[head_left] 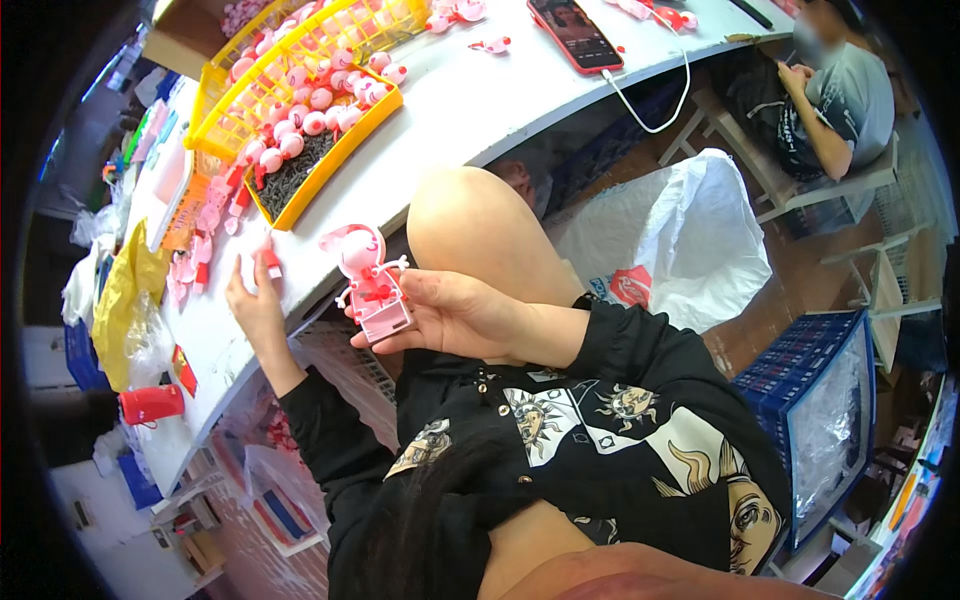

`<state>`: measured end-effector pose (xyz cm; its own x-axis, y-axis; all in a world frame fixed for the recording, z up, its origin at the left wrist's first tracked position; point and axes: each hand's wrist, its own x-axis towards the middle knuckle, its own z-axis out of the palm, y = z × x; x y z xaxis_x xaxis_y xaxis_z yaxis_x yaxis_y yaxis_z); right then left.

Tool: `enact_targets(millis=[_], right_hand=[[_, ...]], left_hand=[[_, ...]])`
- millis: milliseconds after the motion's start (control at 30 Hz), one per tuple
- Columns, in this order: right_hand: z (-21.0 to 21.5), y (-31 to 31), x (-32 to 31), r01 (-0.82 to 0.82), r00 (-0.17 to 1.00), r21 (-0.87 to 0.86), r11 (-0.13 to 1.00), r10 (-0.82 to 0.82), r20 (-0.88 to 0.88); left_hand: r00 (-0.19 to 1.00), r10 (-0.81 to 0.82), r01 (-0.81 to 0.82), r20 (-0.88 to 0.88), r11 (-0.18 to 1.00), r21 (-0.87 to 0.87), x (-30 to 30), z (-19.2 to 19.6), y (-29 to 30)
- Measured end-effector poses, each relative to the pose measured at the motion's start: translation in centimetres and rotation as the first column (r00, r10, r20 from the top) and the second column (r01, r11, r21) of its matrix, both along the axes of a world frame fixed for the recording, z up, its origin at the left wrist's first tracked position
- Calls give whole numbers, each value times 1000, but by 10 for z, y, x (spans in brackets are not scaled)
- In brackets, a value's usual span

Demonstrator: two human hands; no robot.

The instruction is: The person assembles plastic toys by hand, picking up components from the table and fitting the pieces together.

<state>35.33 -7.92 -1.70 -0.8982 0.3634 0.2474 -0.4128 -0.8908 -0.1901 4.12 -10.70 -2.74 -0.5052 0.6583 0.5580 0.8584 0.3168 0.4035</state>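
In my right hand (455,312) a pink plastic toy figure (375,290) lies across the fingers, with the thumb on its side. It has a round head inside a looped frame, small white-tipped arms, a red bow-like piece in the middle and a boxy pink base. My left hand (258,305) is at the white table's edge, its fingertips at a small pink and red toy piece (270,260). The grip there is partly hidden. Beyond it, a yellow tray (298,208) holds pink ball-headed pieces (315,122) and small black parts (300,178).
A yellow basket (225,125) leans over the tray. More pink and red pieces (205,225) lie left of it. A phone (577,35) with a white cable (640,122) rests on the table (460,110). A white sack (700,230), blue crate (810,400) and seated person (850,100) are to the right.
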Motion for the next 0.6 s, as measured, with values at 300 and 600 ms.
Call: enact_targets(millis=[300,600], right_hand=[[-2,1,2,18,999,15,1000,-19,29],[0,0,2,7,1000,-1,1000,-7,12]], left_hand=[[992,-42,35,115,997,62,29,-2,9],[997,-16,12,76,999,49,24,-4,3]])
